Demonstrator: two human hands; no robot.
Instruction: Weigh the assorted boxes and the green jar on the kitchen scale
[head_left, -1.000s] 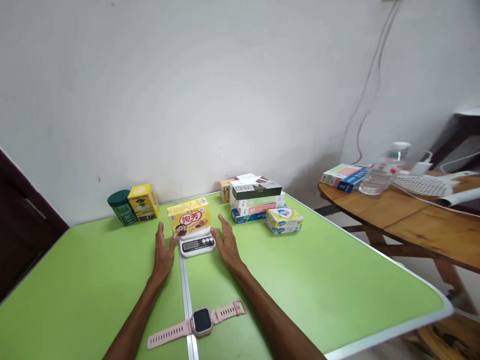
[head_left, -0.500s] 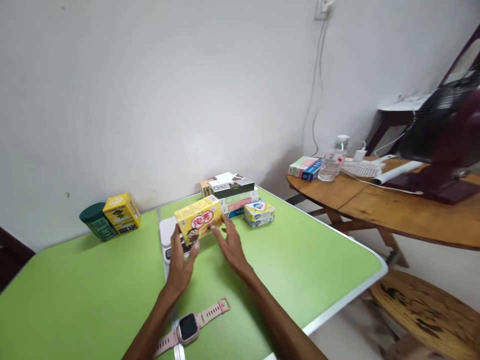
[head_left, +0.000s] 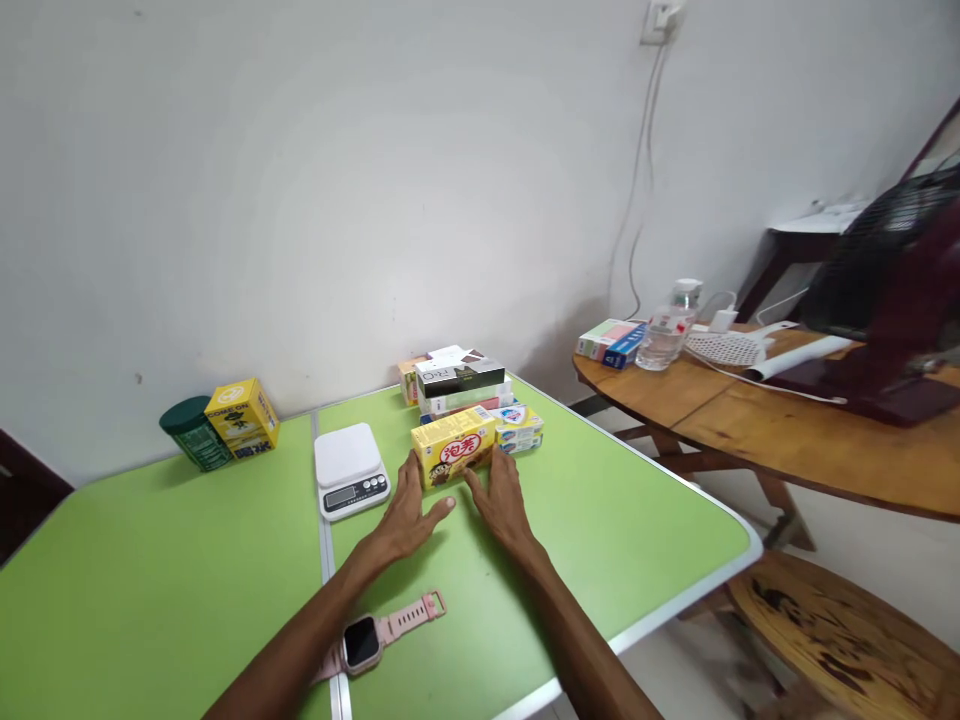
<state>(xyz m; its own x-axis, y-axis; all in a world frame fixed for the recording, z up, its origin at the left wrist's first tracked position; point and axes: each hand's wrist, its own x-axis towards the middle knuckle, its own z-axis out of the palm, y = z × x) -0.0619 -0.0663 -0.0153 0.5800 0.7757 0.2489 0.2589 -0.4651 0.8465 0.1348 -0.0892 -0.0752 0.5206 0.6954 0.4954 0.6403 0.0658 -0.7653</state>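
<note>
A yellow snack box (head_left: 450, 428) with red lettering stands on the green folding table (head_left: 622, 520), just in front of the stacked boxes. My left hand (head_left: 407, 517) presses its fingers against the box's left end, the thumb held apart. At the right end, my right hand (head_left: 504, 503) grips the lower corner, with its thumb by the front face. Left of the box lies a white kitchen scale (head_left: 347, 455) with a bare platform. Close behind the box's right end are yellow-and-white soap boxes (head_left: 521, 427), partly hidden.
Several stacked boxes (head_left: 461, 378) stand near the wall. A green canister (head_left: 196, 435) and a yellow carton (head_left: 244, 415) are at the back left. A pink-strapped smartwatch (head_left: 362, 643) lies in front. A wooden table (head_left: 675, 400) at right holds a water bottle (head_left: 665, 335) and a fan.
Both hands have carried the yellow snack box from above the scale to the right and down onto the table. The scale is now uncovered. The view has shifted slightly.
</note>
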